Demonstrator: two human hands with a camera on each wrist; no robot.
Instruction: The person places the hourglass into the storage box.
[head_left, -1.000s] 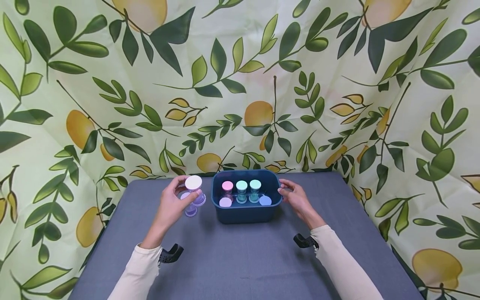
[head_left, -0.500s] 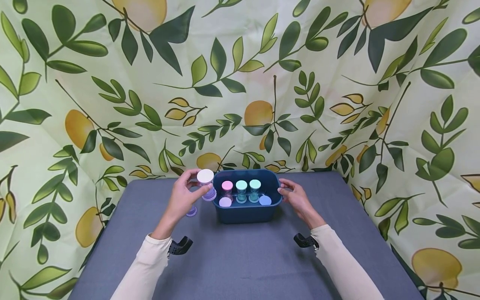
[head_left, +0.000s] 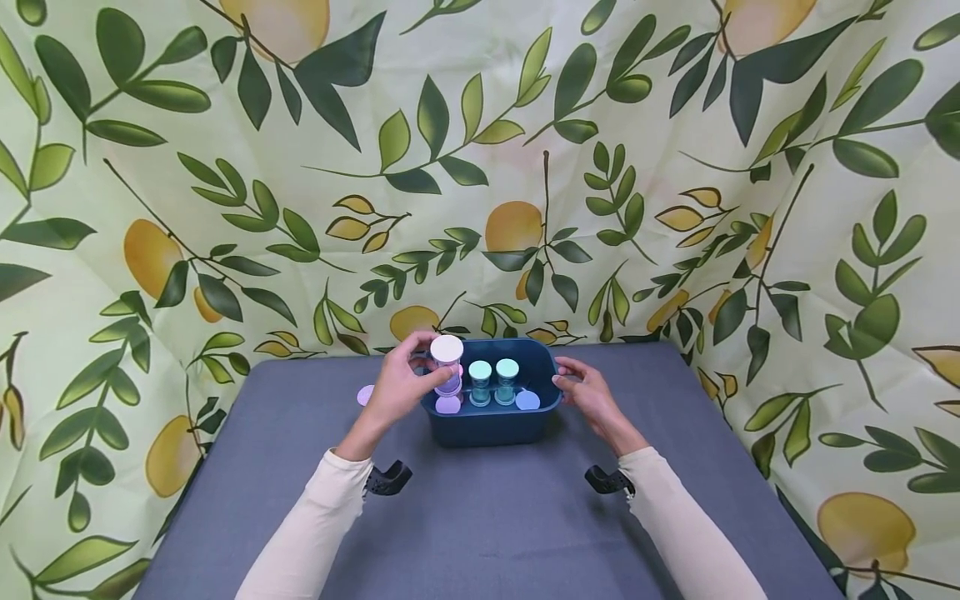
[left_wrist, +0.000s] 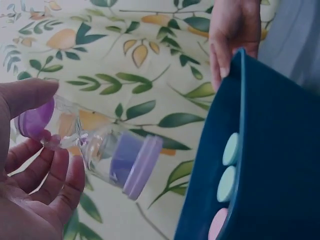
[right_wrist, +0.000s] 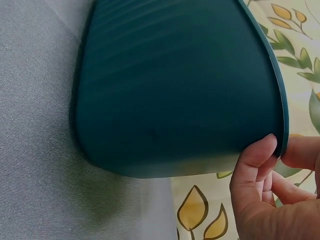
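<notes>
My left hand (head_left: 401, 383) holds a purple sand timer (left_wrist: 122, 157) by one end cap, with thumb and fingers around it. In the head view it is over the left part of a dark blue bin (head_left: 487, 429). My right hand (head_left: 592, 396) pinches the bin's right rim, thumb outside in the right wrist view. Inside the bin stand two mint sand timers (head_left: 480, 383), a lilac-capped one (head_left: 447, 405) and a blue-capped one (head_left: 527, 401). A pink-capped timer (left_wrist: 218, 223) is mostly hidden behind the held one in the head view.
Another lilac-capped timer (head_left: 365, 395) stands on the grey table (head_left: 487, 517) left of the bin, partly hidden by my left hand. A leaf-and-fruit patterned cloth (head_left: 450, 208) hangs close behind the bin and along the sides.
My left hand has carried the purple sand timer rightward from beside the bin to above its left part. My right hand stays on the bin's rim.
</notes>
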